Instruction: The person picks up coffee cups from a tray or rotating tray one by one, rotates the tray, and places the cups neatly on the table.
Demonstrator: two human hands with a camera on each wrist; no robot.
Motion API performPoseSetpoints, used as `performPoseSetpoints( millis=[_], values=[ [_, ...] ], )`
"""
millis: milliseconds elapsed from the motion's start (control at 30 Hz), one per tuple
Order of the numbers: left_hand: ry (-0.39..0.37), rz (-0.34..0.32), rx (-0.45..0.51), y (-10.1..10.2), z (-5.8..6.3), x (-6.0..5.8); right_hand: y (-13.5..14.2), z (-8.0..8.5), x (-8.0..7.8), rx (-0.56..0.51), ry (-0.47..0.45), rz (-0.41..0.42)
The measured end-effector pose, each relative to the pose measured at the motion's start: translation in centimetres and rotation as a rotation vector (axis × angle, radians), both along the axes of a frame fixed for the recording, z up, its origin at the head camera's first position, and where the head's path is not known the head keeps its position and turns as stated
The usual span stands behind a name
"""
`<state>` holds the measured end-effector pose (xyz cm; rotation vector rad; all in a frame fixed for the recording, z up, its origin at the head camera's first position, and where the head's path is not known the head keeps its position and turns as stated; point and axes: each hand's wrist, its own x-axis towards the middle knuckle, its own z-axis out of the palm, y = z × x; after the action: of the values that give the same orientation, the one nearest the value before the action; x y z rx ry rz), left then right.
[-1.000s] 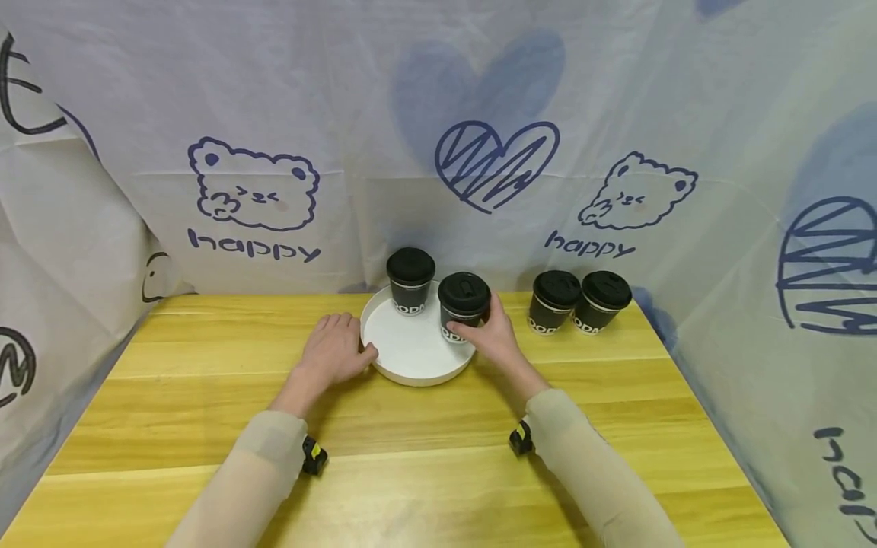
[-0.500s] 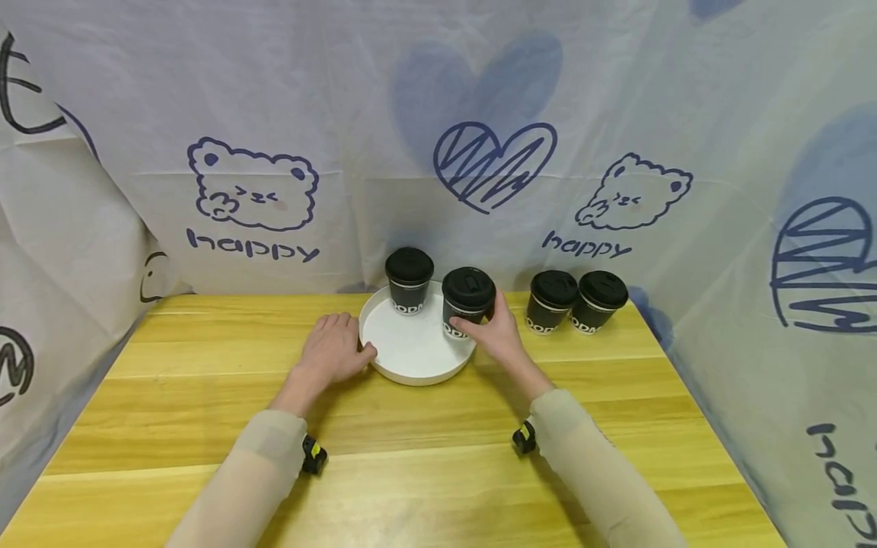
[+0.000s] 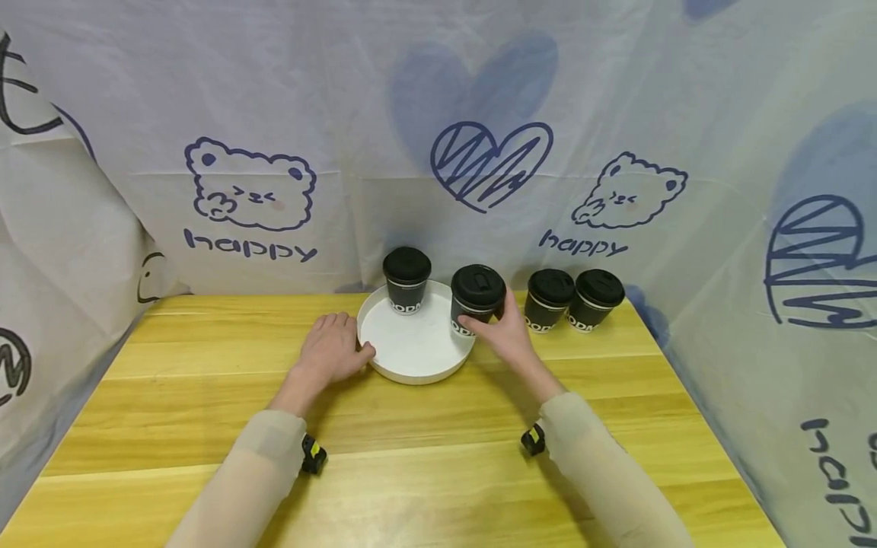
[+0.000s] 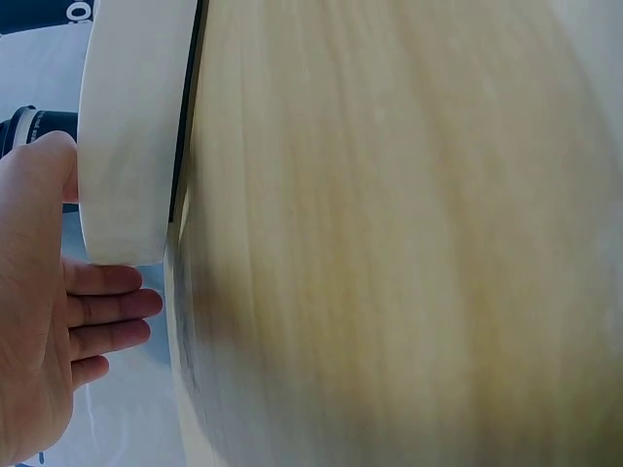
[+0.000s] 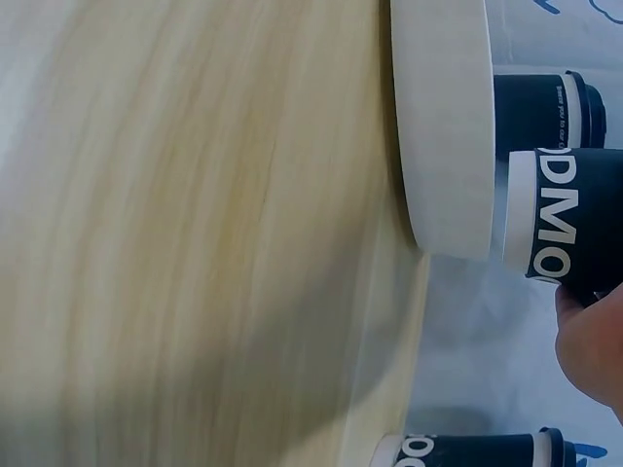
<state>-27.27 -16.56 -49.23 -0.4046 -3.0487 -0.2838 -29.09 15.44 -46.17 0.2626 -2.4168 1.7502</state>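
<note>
My right hand (image 3: pixel 507 332) grips a black paper coffee cup (image 3: pixel 474 301) with a black lid, thumb on its near side. In the right wrist view, the held cup (image 5: pixel 574 209) is upright with a narrow gap between its pale base and the tray's rim. The round white tray (image 3: pixel 411 348) lies on the table, and a second lidded coffee cup (image 3: pixel 406 283) stands at its back left. My left hand (image 3: pixel 331 348) rests at the tray's left side. In the left wrist view its fingers (image 4: pixel 112 309) are straight against the tray wall (image 4: pixel 131 146), thumb near the rim.
Two more lidded cups, one (image 3: pixel 548 301) beside the other (image 3: pixel 594 301), stand close together right of my right hand. A printed cloth (image 3: pixel 370 175) hangs along the table's back edge. The wooden table (image 3: pixel 411 472) extends toward me.
My right hand has raised the coffee cup slightly and carried it right, over the tray's right rim and closer to the two cups. My left hand has stayed by the tray.
</note>
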Motion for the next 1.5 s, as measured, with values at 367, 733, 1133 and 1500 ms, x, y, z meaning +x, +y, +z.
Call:
performPoseSetpoints(
  millis=[367, 733, 1133, 1500],
  values=[
    [0.003, -0.005, -0.006, 0.0, 0.0, 0.0, 1.8, 0.3, 0.8, 0.023, 0.019, -0.031],
    [0.015, -0.009, 0.007, 0.0, -0.2, -0.2, 3.9, 0.2, 1.8, 0.028, 0.004, -0.047],
    [-0.002, -0.004, 0.007, 0.1, -0.2, -0.1, 5.5, 1.0, 3.6, 0.032, -0.007, -0.05],
    [-0.006, 0.004, 0.002, 0.1, 0.2, 0.0, 7.8, -0.9, 3.6, 0.045, -0.021, -0.07]
  ],
)
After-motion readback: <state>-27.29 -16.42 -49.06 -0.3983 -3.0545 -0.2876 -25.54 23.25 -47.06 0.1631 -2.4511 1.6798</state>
